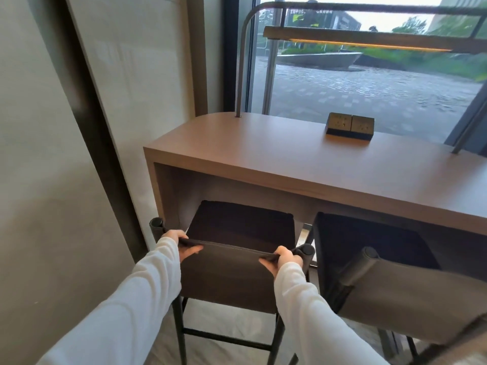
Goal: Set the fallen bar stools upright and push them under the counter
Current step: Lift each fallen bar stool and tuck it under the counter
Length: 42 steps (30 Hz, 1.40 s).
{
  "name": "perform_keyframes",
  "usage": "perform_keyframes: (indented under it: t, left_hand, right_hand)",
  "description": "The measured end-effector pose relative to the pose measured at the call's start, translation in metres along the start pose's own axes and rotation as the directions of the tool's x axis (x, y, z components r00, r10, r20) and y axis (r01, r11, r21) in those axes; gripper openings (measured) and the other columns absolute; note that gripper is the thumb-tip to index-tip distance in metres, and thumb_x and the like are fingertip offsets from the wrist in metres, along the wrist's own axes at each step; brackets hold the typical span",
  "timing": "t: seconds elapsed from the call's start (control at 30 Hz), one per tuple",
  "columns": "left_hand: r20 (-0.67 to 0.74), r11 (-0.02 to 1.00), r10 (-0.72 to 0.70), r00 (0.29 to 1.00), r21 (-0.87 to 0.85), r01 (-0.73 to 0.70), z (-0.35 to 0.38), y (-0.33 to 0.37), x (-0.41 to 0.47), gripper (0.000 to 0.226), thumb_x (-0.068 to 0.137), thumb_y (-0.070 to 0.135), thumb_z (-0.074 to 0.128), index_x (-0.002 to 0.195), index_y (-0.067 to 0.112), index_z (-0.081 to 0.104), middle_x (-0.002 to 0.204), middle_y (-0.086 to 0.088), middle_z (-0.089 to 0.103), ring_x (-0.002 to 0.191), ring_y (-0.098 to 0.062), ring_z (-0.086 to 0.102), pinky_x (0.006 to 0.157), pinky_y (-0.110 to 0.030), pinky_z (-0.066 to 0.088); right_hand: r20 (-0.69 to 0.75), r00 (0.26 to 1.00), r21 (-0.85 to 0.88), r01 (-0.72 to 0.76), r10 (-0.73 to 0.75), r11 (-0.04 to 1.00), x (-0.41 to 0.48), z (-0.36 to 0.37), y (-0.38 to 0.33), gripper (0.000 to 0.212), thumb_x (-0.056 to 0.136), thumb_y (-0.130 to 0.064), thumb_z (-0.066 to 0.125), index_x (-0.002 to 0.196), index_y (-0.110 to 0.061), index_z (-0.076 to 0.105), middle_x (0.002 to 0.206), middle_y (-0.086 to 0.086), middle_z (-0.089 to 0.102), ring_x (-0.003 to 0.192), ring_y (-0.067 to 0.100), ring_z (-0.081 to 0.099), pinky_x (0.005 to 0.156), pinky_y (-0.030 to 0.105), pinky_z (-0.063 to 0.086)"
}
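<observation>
A dark bar stool is being held upright in the lower centre of the frame. Its seat is being kept partly under the wooden counter, in the opening at the counter's left end. The top edge of the stool's fabric backrest is being gripped at both ends. The left end is being clasped by the left hand, fingers curled over the edge and thumb pressed on the near face. The right end is being clasped the same way by the right hand, just beside the stool's right post. Both arms are being shown in white sleeves.

At the lower right a second stool is being seen upright, just beside the first, with its seat partly under the counter and its grey backrest nearest the camera.

A dark socket box is being carried on the countertop, right of centre. A lamp bar with a lit strip is being held across the upper right by a curved metal tube rising from the countertop. A paved yard is being shown through the window behind.
</observation>
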<state>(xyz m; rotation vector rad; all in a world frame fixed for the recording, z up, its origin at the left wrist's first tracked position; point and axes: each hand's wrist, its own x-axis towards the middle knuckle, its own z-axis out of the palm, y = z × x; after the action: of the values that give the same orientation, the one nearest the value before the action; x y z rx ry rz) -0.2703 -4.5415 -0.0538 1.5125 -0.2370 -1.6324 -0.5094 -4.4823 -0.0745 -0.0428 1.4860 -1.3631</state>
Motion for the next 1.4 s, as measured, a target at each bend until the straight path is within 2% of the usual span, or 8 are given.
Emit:
perform_keyframes:
  t: [0.23, 0.4, 0.53, 0.73, 0.87, 1.03, 1.23, 1.4]
  left_hand:
    - [0.024, 0.993, -0.023, 0.999, -0.113, 0.025, 0.001, -0.014, 0.024, 0.007, 0.089, -0.003, 0.048, 0.090, -0.001, 0.054, 0.098, -0.020, 0.059, 0.099, -0.042, 0.055, 0.076, -0.053, 0.051]
    - [0.072, 0.992, -0.039, 0.997, -0.119, 0.047, 0.009, -0.010, 0.031, 0.008, 0.088, 0.000, 0.050, 0.094, 0.001, 0.056, 0.097, -0.019, 0.062, 0.098, -0.041, 0.058, 0.068, -0.052, 0.052]
    - [0.093, 0.986, -0.053, 0.994, -0.155, 0.067, 0.010, -0.009, 0.029, 0.016, 0.088, 0.002, 0.051, 0.104, 0.003, 0.055, 0.102, -0.019, 0.060, 0.105, -0.041, 0.056, 0.079, -0.052, 0.052]
    - [0.106, 0.981, -0.102, 0.989, -0.152, 0.118, 0.011, -0.011, 0.024, 0.025, 0.090, 0.017, 0.056, 0.114, 0.009, 0.052, 0.121, -0.019, 0.056, 0.115, -0.040, 0.054, 0.088, -0.054, 0.049]
    - [0.148, 0.991, -0.113, 0.982, -0.058, 0.123, 0.011, -0.015, 0.017, 0.046, 0.090, 0.037, 0.057, 0.127, 0.012, 0.046, 0.133, -0.020, 0.051, 0.113, -0.042, 0.055, 0.083, -0.057, 0.049]
    - [0.335, 0.953, -0.252, 0.908, 0.250, 0.172, 0.021, -0.038, -0.007, 0.084, 0.083, 0.065, 0.047, 0.139, 0.004, 0.034, 0.134, -0.021, 0.049, 0.107, -0.039, 0.058, 0.077, -0.049, 0.053]
    - [0.477, 0.946, -0.169, 0.863, 0.324, 0.006, 0.040, -0.063, -0.050, 0.061, 0.092, 0.059, 0.036, 0.125, 0.011, 0.053, 0.118, -0.014, 0.060, 0.110, -0.031, 0.057, 0.089, -0.045, 0.047]
    - [0.621, 0.944, -0.036, 0.783, 0.278, -0.177, 0.051, -0.092, -0.097, 0.037, 0.096, 0.046, 0.039, 0.111, 0.022, 0.063, 0.118, -0.005, 0.065, 0.108, -0.022, 0.061, 0.090, -0.038, 0.048]
  right_hand:
    - [-0.010, 1.000, 0.047, -0.001, 0.002, 0.999, 0.027, 0.004, 0.001, 0.018, 0.082, 0.010, 0.046, 0.098, 0.001, 0.047, 0.095, 0.021, 0.053, 0.072, 0.037, 0.057, 0.075, 0.054, 0.054]
    - [0.004, 1.000, 0.022, -0.023, 0.023, 1.000, 0.039, 0.007, -0.009, 0.011, 0.084, 0.007, 0.049, 0.092, 0.000, 0.050, 0.092, 0.019, 0.057, 0.084, 0.039, 0.059, 0.077, 0.054, 0.055]
    - [0.030, 0.997, -0.032, -0.064, 0.065, 0.997, 0.038, 0.003, -0.012, 0.004, 0.089, -0.001, 0.055, 0.091, -0.003, 0.053, 0.088, 0.017, 0.059, 0.086, 0.035, 0.060, 0.082, 0.051, 0.055]
    - [0.088, 0.994, -0.082, -0.059, 0.066, 0.995, 0.035, -0.004, -0.012, 0.028, 0.087, -0.018, 0.065, 0.110, -0.008, 0.051, 0.098, 0.016, 0.063, 0.097, 0.035, 0.064, 0.078, 0.050, 0.056]
    - [0.122, 0.990, -0.129, -0.055, 0.071, 0.990, 0.025, -0.011, -0.013, 0.036, 0.086, -0.029, 0.067, 0.114, -0.013, 0.050, 0.110, 0.012, 0.060, 0.103, 0.032, 0.060, 0.081, 0.051, 0.056]
    - [0.194, 0.976, -0.147, -0.068, 0.096, 0.987, -0.001, -0.025, -0.017, 0.049, 0.090, -0.037, 0.059, 0.132, -0.015, 0.044, 0.134, 0.013, 0.055, 0.115, 0.032, 0.057, 0.085, 0.045, 0.055]
    - [0.304, 0.952, -0.086, -0.011, 0.037, 0.996, -0.045, -0.067, -0.029, 0.054, 0.096, -0.043, 0.046, 0.144, -0.021, 0.034, 0.141, 0.010, 0.048, 0.121, 0.031, 0.052, 0.086, 0.043, 0.051]
    - [0.340, 0.936, -0.084, 0.125, -0.090, 0.989, -0.084, -0.125, -0.037, 0.044, 0.098, -0.047, 0.035, 0.137, -0.027, 0.043, 0.142, 0.003, 0.048, 0.128, 0.025, 0.047, 0.104, 0.043, 0.040]
